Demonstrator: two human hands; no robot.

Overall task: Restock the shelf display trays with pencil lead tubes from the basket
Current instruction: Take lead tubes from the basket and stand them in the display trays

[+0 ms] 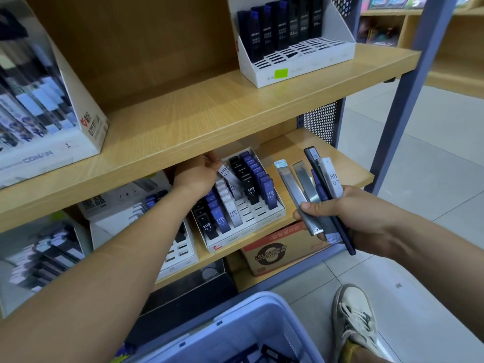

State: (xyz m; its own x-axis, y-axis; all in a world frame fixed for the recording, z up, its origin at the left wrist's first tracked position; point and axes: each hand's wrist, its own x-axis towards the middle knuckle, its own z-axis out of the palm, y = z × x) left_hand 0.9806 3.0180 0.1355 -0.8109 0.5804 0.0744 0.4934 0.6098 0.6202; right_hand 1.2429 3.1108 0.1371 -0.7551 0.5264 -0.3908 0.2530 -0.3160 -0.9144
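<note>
My left hand (197, 174) reaches under the upper shelf and pinches a white lead tube (225, 172) marked HB 0.7, tilted over the back of a white display tray (264, 223) on the lower shelf. That tray holds rows of black, blue and white tubes, with several bare slots at its front right. My right hand (348, 218) grips a fanned bunch of lead tubes (310, 189), silver, blue, black and white, in front of the shelf. A blue basket (251, 326) sits on the floor below, with a few dark tubes in it.
A second white tray (180, 254) stands left of the first, partly behind my left forearm. The upper shelf (209, 111) carries a tray of dark 0.5 tubes (296, 43) and a Conan display box (49, 142). A cardboard box (277, 250) sits underneath. My shoe (353, 318) is beside the basket.
</note>
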